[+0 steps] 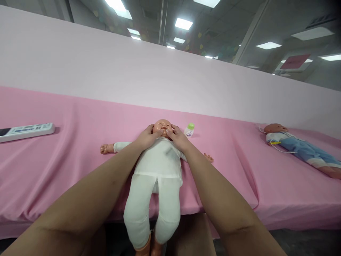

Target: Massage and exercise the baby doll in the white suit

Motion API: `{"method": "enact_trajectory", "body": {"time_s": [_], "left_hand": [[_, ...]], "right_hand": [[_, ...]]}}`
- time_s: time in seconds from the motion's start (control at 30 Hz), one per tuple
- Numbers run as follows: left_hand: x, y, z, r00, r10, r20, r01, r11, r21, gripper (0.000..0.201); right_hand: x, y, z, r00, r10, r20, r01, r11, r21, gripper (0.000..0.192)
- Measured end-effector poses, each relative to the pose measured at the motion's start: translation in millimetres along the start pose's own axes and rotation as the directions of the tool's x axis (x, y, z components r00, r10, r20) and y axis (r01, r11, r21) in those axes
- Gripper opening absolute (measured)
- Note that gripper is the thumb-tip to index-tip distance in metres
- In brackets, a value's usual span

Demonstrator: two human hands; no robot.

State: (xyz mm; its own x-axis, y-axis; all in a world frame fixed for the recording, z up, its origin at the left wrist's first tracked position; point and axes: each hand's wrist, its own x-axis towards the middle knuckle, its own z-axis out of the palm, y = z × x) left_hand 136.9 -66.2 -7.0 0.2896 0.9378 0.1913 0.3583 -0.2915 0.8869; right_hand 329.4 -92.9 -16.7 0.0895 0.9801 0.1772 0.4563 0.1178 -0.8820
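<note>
A: So what's actually visible of the person? Just two arms coming in from the near edge, one on the left, one on the right.

B: Yep. Both forearms are bare all the way up, no sleeves or cuffs showing.

A: Bare left hand (146, 138) and bare right hand (179, 138) too, no gloves. Can't spot rings, a watch or a bracelet.

B: Same here. Fingernails are too small to make out.

Bright, even light from ceiling panels (183, 23); soft shadows, edges bowed.
</note>
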Motion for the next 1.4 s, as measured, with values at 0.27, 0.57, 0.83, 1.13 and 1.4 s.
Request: {"method": "enact_trajectory", "body": {"time_s": [0.27,0.57,0.83,1.13,1.4], "left_hand": [[-0.9,1.4,-0.2,1.0,-0.012,-0.002,0.012,1.0,0.002,0.069],[-0.7,1.5,0.4,1.0,-0.011,-0.01,0.01,1.0,-0.005,0.07],[0.1,-0.5,0.0,1.0,-0.006,-0.004,0.006,1.0,-0.005,0.072],[1.0,-1.1,-0.2,1.0,-0.009,-0.002,0.009,1.0,0.001,0.072],[2.3,-3.1,0.6,1.0,0.0,0.0,0.0,1.0,-0.01,0.069]], "right_hand": [[0.5,-0.1,0.3,1.0,-0.002,0.002,0.002,1.0,0.005,0.084],[2.1,2.9,0.4,1.0,-0.014,0.004,0.014,1.0,0.02,0.087],[1.9,3.2,0.3,1.0,-0.011,0.004,0.011,1.0,0.013,0.087],[2.9,4.7,0.8,1.0,-0.018,0.008,0.018,1.0,0.02,0.087],[1.4,1.7,0.1,1.0,-0.01,0.003,0.01,1.0,-0.004,0.087]]}}
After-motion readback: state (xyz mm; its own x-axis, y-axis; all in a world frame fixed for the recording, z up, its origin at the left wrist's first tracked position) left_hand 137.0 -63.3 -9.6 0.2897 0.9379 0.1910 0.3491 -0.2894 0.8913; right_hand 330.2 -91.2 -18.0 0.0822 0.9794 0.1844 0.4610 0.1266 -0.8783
